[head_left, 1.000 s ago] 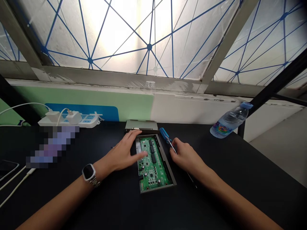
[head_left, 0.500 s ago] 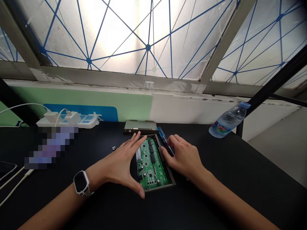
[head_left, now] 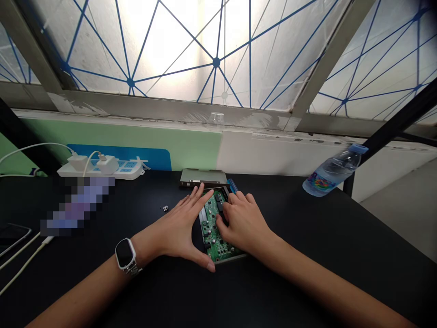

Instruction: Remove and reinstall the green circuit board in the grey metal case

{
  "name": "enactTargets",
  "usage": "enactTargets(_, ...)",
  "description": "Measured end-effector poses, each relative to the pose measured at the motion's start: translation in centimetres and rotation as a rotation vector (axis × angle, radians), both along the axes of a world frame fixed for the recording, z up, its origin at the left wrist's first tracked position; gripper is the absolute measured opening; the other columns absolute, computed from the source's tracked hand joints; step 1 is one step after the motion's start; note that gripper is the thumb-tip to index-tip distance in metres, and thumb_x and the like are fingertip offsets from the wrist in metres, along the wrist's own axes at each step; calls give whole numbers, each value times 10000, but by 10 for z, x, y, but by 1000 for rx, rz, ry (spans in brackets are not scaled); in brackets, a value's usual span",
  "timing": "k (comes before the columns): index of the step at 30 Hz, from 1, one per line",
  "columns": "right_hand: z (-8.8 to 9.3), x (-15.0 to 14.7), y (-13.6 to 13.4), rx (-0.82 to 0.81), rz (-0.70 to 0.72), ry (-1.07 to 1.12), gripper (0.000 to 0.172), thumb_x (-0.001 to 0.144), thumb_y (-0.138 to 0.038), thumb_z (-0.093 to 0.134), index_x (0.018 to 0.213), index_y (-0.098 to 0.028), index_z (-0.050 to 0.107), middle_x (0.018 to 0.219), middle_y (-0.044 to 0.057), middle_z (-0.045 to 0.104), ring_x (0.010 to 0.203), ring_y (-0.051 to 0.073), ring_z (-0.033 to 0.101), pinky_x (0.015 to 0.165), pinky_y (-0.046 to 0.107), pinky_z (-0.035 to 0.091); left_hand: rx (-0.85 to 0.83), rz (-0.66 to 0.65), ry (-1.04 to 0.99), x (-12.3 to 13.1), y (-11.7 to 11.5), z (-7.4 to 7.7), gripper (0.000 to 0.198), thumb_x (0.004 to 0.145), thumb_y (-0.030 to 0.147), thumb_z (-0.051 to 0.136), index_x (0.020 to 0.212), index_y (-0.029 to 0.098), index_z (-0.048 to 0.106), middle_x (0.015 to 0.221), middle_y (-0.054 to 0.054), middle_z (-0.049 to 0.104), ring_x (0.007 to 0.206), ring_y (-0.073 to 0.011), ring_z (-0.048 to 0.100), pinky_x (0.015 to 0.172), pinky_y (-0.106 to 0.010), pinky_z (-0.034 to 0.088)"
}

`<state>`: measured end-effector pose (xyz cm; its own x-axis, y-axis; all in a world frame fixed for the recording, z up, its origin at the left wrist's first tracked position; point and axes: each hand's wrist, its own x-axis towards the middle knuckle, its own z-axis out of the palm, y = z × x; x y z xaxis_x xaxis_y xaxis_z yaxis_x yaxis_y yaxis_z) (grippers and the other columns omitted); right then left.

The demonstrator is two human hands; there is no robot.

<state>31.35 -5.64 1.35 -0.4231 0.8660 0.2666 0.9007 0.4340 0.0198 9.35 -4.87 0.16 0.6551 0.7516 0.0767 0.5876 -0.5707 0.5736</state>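
A green circuit board lies in a shallow grey metal case on the black table. My left hand lies flat along the case's left side, fingers stretched out and thumb at its near corner. My right hand rests on top of the board, fingers bent down onto its components. A blue-handled screwdriver lies just behind my right hand, mostly hidden. A grey metal cover sits at the far end of the case.
A small screw lies left of my left hand. A white power strip with chargers stands at the back left, cables running off left. A water bottle lies at the right table edge. A phone is at far left.
My right hand has moved left from the screwdriver beside the case onto the circuit board. My left hand slid off the board to the case's left side and flattened out.
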Motion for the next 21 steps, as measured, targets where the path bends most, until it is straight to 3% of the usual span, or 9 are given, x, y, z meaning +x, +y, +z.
enactTargets(9,-3,-6,2,20,14,168,295,878,-274,579,598,-188,536,758,42,631,740,181,518,750,370,293,62,-4,-77,-3,0,-8,1570,505,788,860,1657,331,-103,1738,-159,-95,1574,-475,60,1240,-673,185)
enactTargets(16,-4,-6,1,15,5,216,293,876,-265,579,600,-187,520,726,22,601,737,172,514,752,362,283,68,16,-31,-4,0,-2,1606,492,816,844,1649,312,-148,1738,-163,-85,1579,-463,54,1249,-659,182)
enactTargets(21,-5,-7,2,22,5,219,307,891,-286,586,604,-188,538,736,22,611,753,176,525,770,367,291,39,98,-53,-7,1,-3,1511,590,773,836,1654,310,-132,1745,-162,50,1568,-460,170,1226,-632,293)
